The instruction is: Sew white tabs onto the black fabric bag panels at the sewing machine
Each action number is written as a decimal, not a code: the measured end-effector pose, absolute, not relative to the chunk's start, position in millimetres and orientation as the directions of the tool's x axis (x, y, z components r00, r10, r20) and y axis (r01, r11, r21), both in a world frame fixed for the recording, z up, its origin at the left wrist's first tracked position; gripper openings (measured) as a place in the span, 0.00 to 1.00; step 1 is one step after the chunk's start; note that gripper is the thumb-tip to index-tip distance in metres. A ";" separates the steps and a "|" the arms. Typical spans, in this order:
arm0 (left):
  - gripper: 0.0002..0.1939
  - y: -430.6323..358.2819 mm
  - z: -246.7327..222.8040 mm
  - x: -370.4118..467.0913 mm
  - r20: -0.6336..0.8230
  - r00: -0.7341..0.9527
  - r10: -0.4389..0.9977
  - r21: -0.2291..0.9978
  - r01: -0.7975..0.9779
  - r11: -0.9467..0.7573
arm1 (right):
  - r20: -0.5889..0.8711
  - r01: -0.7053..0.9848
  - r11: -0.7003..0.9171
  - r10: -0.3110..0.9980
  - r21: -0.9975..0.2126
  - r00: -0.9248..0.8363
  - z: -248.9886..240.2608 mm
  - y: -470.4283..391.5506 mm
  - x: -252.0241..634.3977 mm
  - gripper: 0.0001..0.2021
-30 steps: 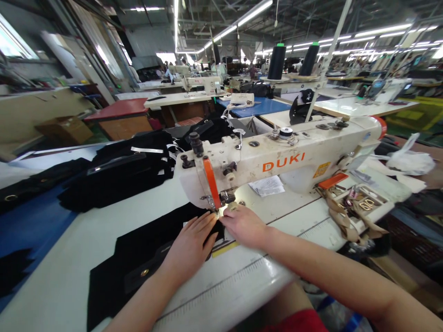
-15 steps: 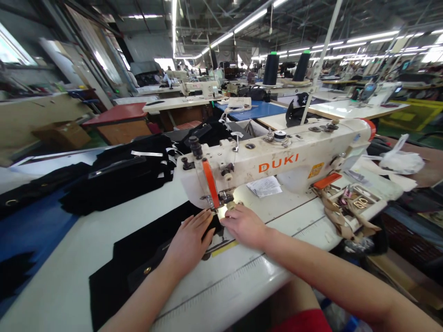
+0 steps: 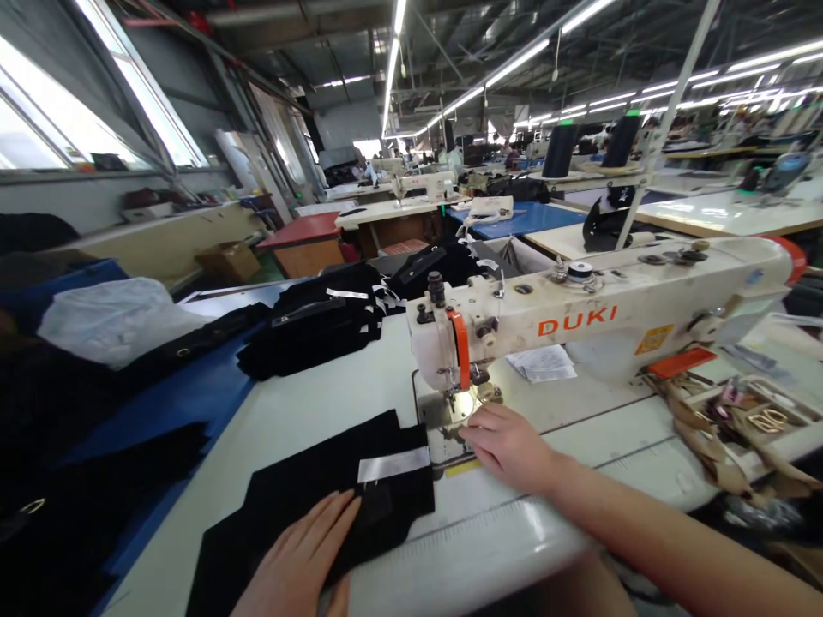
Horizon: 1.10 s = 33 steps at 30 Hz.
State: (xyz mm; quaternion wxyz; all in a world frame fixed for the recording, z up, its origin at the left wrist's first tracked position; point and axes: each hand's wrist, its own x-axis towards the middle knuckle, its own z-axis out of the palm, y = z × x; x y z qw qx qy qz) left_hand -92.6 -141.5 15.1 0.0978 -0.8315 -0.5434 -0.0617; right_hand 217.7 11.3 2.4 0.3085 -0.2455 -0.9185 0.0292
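A black fabric piece (image 3: 289, 480) with a pale strip (image 3: 393, 465) near its right end lies on the white sewing table, left of the needle area. My left hand (image 3: 302, 548) rests on this fabric, fingers stretched out and flat. Beside the lit presser foot of the white sewing machine (image 3: 579, 317), my right hand (image 3: 507, 441) is held with its fingers bent together; whatever is between its fingertips is too small to name. The fabric lies apart from the presser foot.
Stacked black pieces (image 3: 321, 317) lie behind on the left, near a blue surface (image 3: 219, 411). White paper (image 3: 542, 363) sits under the machine arm. A tray (image 3: 771, 411) with metal rings and tan straps stands at the right. Other sewing tables fill the background.
The black fabric has come out from the presser foot toward the left and front, with my left hand on it. My right hand stays near the needle. The view has turned left.
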 end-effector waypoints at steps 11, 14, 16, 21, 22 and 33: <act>0.27 37.7 180.5 -189.1 0.614 -0.278 0.738 0.080 0.953 0.292 | 0.449 0.446 0.843 0.538 -0.300 -0.714 2.5 9.8 211.3 0.09; 0.24 93.3 191.6 -179.0 0.529 -0.204 0.824 0.042 0.976 0.214 | 0.448 0.459 0.826 0.564 -0.328 -0.694 -1.0 10.5 210.2 0.09; 0.19 116.2 172.1 -169.2 0.456 -0.218 0.863 0.037 0.973 0.227 | 0.451 0.470 0.813 0.582 -0.344 -0.676 -3.6 10.8 209.9 0.08; 0.17 106.0 86.0 -141.7 0.319 -0.314 0.894 0.032 0.947 0.321 | 0.450 0.465 0.795 0.605 -0.390 -0.657 -7.3 9.7 211.9 0.09; 0.18 91.7 71.0 -136.9 0.299 -0.302 0.905 0.022 0.951 0.310 | 0.451 0.457 0.798 0.600 -0.392 -0.661 -7.6 9.2 212.8 0.10; 0.31 -135.7 90.3 -257.5 0.259 -0.514 0.817 -0.077 0.833 0.548 | 0.527 0.350 0.873 0.485 -0.340 -0.698 -14.5 11.1 220.3 0.12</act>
